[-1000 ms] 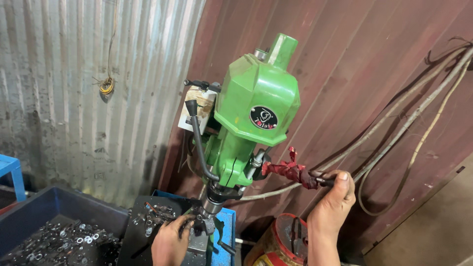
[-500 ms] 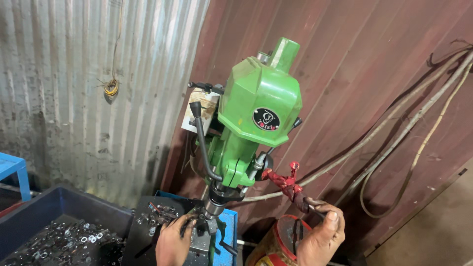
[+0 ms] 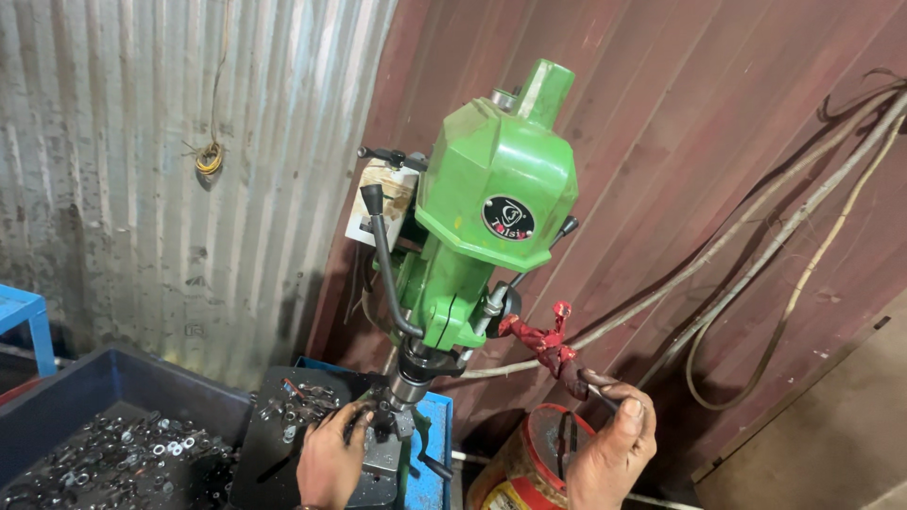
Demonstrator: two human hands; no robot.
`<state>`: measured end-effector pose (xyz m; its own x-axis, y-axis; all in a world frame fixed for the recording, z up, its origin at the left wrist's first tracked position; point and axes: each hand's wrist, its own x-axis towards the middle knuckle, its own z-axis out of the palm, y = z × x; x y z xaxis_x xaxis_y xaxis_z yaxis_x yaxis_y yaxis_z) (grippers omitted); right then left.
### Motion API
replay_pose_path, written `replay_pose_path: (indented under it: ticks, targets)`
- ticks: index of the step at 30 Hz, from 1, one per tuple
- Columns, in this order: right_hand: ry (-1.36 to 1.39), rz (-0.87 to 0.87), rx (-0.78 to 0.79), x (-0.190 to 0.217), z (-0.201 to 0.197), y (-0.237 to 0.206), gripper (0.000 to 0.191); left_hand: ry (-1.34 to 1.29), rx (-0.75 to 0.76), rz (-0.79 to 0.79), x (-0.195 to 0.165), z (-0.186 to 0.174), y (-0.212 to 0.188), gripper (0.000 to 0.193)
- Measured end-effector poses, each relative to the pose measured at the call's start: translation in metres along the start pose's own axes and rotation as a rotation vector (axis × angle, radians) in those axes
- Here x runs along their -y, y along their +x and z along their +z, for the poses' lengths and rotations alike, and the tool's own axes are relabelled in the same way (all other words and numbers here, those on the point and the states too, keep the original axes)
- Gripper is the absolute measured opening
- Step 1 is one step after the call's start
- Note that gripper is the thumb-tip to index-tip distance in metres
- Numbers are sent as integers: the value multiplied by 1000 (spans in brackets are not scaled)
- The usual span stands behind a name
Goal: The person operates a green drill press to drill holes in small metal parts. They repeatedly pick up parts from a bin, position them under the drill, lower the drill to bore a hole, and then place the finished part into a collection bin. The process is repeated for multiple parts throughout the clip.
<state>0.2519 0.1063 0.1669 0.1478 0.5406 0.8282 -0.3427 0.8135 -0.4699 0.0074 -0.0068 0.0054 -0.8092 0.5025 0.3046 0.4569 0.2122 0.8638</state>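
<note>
Machine: green bench drill press (image 3: pixel 496 203) standing against a rust-red corrugated wall (image 3: pixel 718 123), its spindle and chuck (image 3: pixel 408 382) pointing down at a small work table.

Right hand (image 3: pixel 612 444): fingers curled shut round the dark end of the feed lever (image 3: pixel 553 345), the one wrapped in red cloth — the lever now slopes downward from the head.

Change: a second ago this same hand held the lever up beside the drill head; it has since swung down and toward the person, so the chuck sits lower over the workpiece. I judge the drilling stroke is under way.

Left hand (image 3: pixel 333 453): fingers pressed together and bent, pinching a small metal part under the chuck — it has stayed there throughout. The part itself is too hidden to make out.

Workpiece position: directly beneath the spindle, on the grey block (image 3: pixel 378 463) that the left hand steadies.

Nearby: black tray of loose metal pieces (image 3: pixel 283 416) just left of that hand; dark blue bin of washers and rings (image 3: pixel 104 453) farther left; red tin (image 3: pixel 529 463) below the lever.
</note>
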Motion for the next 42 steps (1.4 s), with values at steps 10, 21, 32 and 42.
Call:
replay_pose_path:
  ticks: [10,21,32,42]
  targets:
    - [-281,-105,51,6,26,85,38,53,30,-63,-3,-3,-2,28]
    - [-93,342,-40,-29,90,183,36,30,11,-66,13,13,6,28]
    - [-16,-4,-37,2,11,26,38,-22,36,-109,1,2,-1,25]
    - [-197,-23,67,14,-1,11,36,35,86,-128,-6,-6,3,26]
